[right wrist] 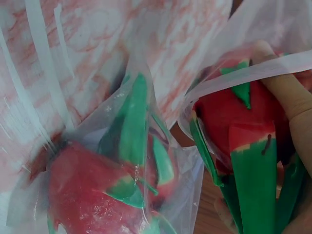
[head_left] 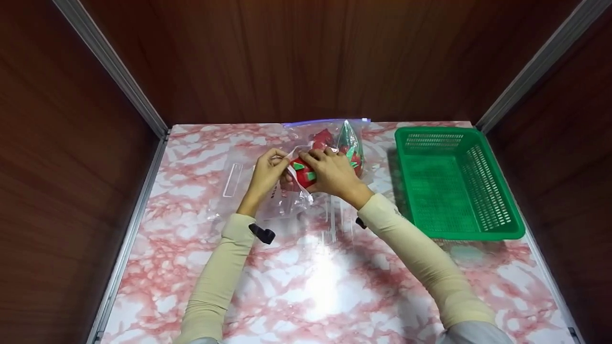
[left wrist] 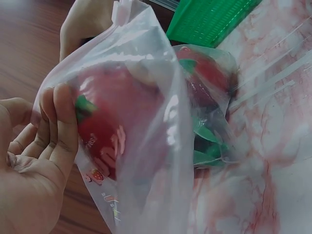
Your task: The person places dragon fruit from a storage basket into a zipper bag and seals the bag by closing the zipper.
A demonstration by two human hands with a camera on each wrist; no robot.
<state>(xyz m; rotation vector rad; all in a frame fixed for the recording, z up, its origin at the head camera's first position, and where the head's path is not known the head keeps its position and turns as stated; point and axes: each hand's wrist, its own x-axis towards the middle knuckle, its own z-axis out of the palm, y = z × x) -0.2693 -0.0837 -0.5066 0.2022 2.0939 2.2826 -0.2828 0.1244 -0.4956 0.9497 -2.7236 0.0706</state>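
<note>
My right hand [head_left: 337,174] grips a red toy dragon fruit [right wrist: 226,129] with green leaf tips, its rounded end inside the mouth of a clear zip bag [left wrist: 146,200]. In the right wrist view the thumb lies over the fruit and the bag's edge crosses in front of it. My left hand [head_left: 266,174] pinches that bag's rim between thumb and fingers, at the left of the fruit. Through the plastic, the left wrist view shows the fruit's red body and printed lettering. Just behind stands a second bag [head_left: 330,125] with a purple slider strip, holding more dragon fruit [right wrist: 97,190].
A green plastic basket [head_left: 464,235] stands on the right of the marbled red-and-white table [head_left: 181,267]. Brown wood-grain panels [head_left: 287,62] enclose the back and both sides. Flat clear plastic [head_left: 233,180] lies on the table left of the hands.
</note>
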